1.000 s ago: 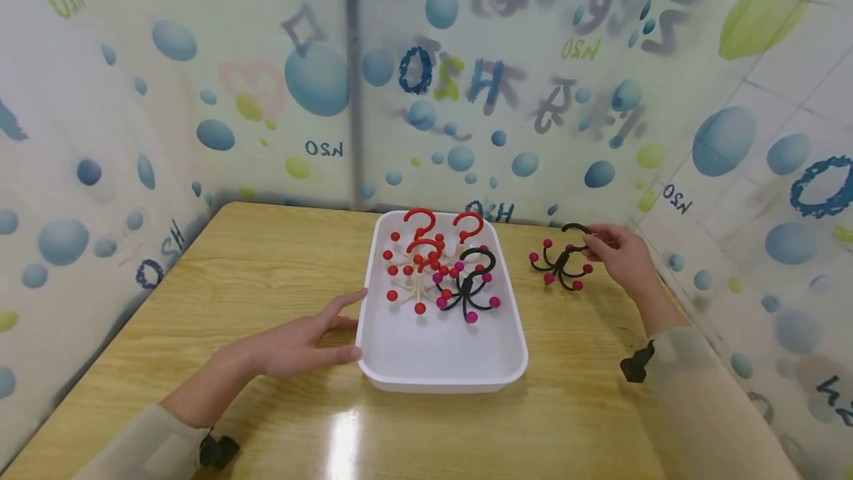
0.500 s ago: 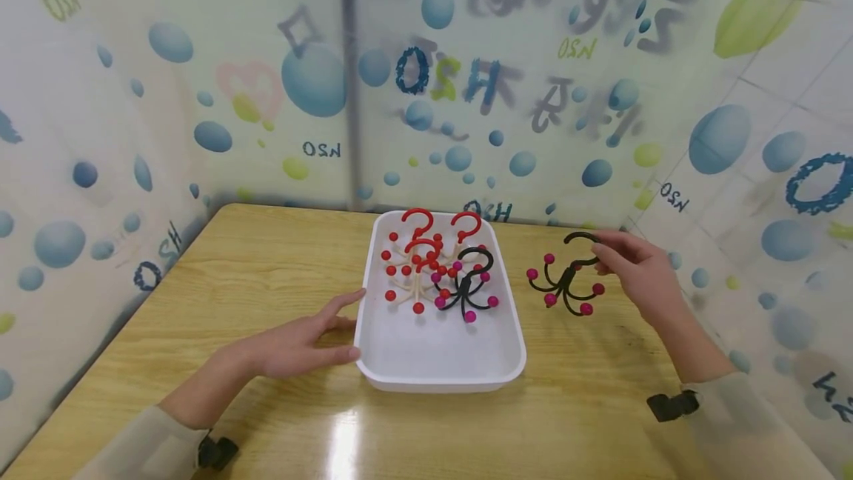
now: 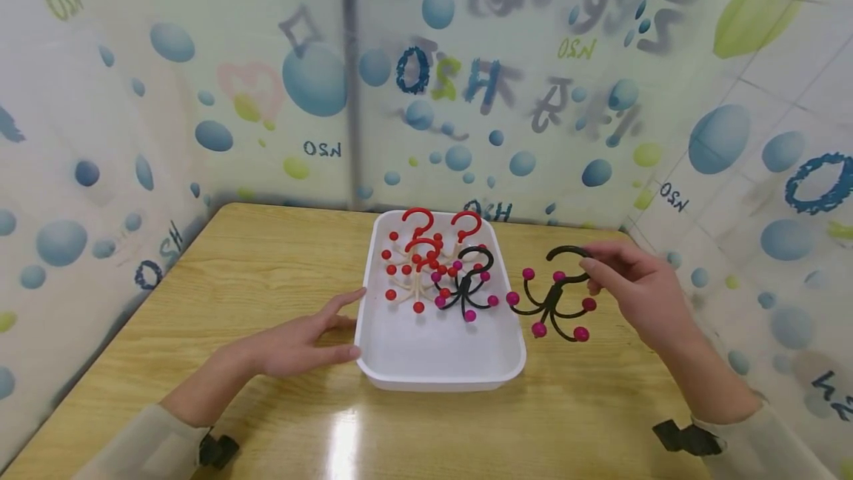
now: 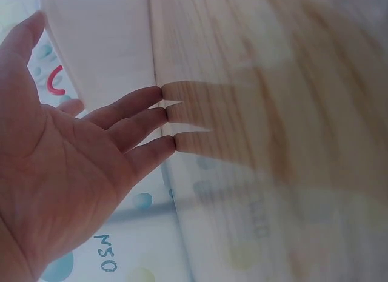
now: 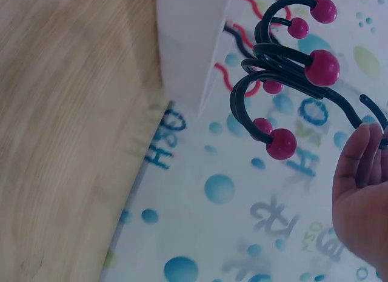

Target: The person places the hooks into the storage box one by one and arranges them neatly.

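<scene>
My right hand (image 3: 643, 298) pinches the curved top of a black multi-arm hanging hook (image 3: 552, 296) with pink ball tips. It is lifted just right of a white plastic tray (image 3: 433, 352). In the right wrist view the hook's arms (image 5: 291, 76) spread beside the tray wall. My left hand (image 3: 293, 343) has thumb and index fingertip at the tray's left rim, fingers extended. In the tray lie another black hook (image 3: 464, 287) with pink balls and several beige hooks (image 3: 417, 289) with red balls and red tops. They partly overlap at its far end.
The tray stands on a wooden table (image 3: 266, 265). A patterned curtain or wall covering (image 3: 266, 132) rises behind the table and along both sides. The tray's near part is bare.
My right hand has brought the black hook off the right side of the table, toward me and then left to the tray's right rim. The left hand stays at the tray.
</scene>
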`<state>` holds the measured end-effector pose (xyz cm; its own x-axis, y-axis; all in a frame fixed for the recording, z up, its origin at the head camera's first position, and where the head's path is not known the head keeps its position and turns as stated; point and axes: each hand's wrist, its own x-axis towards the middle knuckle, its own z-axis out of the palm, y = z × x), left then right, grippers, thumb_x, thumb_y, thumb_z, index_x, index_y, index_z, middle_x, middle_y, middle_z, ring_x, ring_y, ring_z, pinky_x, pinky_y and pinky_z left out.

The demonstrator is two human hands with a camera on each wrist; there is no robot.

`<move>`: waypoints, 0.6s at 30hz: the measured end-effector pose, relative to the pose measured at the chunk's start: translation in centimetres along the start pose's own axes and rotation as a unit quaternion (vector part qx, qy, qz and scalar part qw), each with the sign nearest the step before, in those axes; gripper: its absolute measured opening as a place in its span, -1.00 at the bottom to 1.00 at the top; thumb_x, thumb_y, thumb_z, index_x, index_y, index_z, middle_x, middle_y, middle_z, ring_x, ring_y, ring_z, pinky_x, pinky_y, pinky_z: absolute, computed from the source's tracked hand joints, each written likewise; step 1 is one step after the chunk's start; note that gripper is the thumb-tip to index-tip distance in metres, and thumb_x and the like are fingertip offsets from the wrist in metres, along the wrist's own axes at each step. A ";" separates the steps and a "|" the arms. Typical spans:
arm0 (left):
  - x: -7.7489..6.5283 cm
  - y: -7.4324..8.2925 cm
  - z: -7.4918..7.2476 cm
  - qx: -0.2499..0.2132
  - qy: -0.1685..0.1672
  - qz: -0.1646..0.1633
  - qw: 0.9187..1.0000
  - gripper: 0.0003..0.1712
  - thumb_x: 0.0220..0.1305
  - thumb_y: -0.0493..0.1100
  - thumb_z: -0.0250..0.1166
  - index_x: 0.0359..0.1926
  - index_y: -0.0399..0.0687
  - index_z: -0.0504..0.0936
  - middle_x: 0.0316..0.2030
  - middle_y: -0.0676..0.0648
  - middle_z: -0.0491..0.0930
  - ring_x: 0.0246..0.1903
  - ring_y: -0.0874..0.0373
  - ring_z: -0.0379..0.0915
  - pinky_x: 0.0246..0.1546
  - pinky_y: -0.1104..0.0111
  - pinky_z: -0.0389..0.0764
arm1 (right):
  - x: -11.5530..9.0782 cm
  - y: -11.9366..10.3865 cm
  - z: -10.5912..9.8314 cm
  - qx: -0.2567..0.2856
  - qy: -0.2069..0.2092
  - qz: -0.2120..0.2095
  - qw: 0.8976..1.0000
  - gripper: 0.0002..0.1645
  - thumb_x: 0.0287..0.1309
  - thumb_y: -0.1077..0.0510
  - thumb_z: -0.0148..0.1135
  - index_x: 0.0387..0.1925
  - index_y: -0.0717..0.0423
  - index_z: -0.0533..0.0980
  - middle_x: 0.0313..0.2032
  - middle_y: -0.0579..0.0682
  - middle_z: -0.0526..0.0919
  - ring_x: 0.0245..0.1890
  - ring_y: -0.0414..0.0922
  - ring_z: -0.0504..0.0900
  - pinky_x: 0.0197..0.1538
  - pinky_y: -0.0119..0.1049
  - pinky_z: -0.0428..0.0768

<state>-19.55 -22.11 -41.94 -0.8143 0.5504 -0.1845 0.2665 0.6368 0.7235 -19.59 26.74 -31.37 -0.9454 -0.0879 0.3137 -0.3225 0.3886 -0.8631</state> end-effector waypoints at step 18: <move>0.0 0.1 0.0 -0.003 -0.002 -0.002 1.000 0.01 0.39 0.33 0.21 0.61 0.44 -0.20 0.42 -0.09 0.41 0.45 -0.17 0.25 0.39 -0.25 0.23 | 0.7 -2.2 8.3 -0.005 -0.154 -0.008 0.988 -0.75 0.36 -0.01 0.32 0.02 -0.11 0.62 -0.26 0.03 0.73 -0.28 0.01 0.72 -0.11 -0.25 0.72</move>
<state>-19.50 -22.02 -41.86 -0.8136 0.5495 -0.1901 0.2594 0.6356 0.7271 -19.97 18.20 -32.58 -0.9096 -0.3689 0.1912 -0.3391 0.3933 -0.8546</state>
